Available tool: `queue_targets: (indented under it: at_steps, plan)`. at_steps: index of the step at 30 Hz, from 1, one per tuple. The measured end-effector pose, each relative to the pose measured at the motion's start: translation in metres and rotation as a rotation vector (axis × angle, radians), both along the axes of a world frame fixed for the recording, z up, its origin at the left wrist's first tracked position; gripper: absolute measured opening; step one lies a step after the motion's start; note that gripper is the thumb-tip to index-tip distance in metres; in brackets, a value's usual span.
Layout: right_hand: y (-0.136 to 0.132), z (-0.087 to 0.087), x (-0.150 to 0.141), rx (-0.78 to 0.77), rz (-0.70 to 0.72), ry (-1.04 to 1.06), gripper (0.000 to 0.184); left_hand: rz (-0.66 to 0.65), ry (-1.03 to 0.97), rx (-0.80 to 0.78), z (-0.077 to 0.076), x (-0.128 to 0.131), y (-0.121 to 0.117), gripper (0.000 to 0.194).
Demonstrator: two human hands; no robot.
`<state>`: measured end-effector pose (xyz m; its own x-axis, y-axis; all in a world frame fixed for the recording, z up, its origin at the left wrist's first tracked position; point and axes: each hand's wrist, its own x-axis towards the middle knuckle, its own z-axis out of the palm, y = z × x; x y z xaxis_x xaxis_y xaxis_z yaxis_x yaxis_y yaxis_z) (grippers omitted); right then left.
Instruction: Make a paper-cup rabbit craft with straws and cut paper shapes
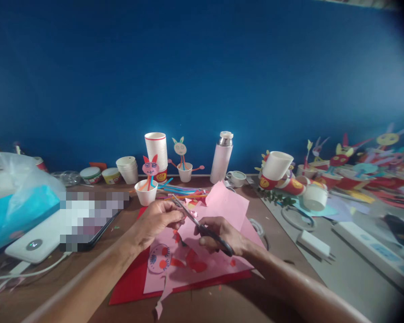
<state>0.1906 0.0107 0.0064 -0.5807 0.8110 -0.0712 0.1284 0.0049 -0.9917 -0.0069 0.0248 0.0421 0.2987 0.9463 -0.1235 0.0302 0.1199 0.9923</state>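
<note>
In my right hand (pixel 220 231) is a pair of scissors (pixel 207 231) with dark handles, its blades pointing up and left. My left hand (pixel 160 220) pinches something small beside the blades, too small to make out. Below both hands lie pink paper sheets (pixel 230 204) on red paper (pixel 128 285). Resting on the pink paper are a cut-out round face (pixel 159 259) with drawn eyes and lashes, and red paper scraps (pixel 195 262). A torn pink strip (pixel 164 298) hangs over the front edge of the sheets.
Behind stand paper-cup figures (pixel 146 193) (pixel 185 172), stacked cups (pixel 155 150) and a thermos (pixel 221 159). On the left are a power bank (pixel 37 244), a partly blurred-out device and a plastic bag (pixel 16 202). A charger (pixel 314 246), power strip (pixel 373 255) and several cup figures fill the right.
</note>
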Motion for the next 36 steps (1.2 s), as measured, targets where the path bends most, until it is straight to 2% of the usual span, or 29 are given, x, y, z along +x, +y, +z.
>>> queue_targets:
  at_steps: [11,17,20,24,27,31,36]
  plan:
    - [0.001,0.002,0.003,0.039,0.024,-0.081,0.032,0.012,0.029,-0.020,0.003,0.000,-0.002,0.007]
    - [0.003,0.001,0.005,0.034,0.036,-0.073,0.033,-0.012,0.013,-0.004,0.004,0.000,-0.001,0.007]
    - [0.007,0.002,0.010,0.066,0.007,0.007,0.031,0.000,0.030,-0.017,0.007,0.000,-0.003,0.008]
    - [0.009,0.011,0.012,0.124,-0.069,0.174,0.032,-0.105,0.073,-0.028,0.011,0.003,-0.009,0.011]
    - [0.005,0.018,0.008,0.072,-0.101,0.169,0.033,-0.181,0.102,-0.041,0.009,0.008,-0.013,0.011]
    - [-0.003,0.020,0.001,0.021,-0.052,0.170,0.035,-0.264,0.139,-0.054,0.001,0.013,-0.018,0.010]
    - [-0.003,0.014,-0.004,0.002,-0.027,0.175,0.042,-0.344,0.178,-0.017,-0.006,0.014,-0.019,0.013]
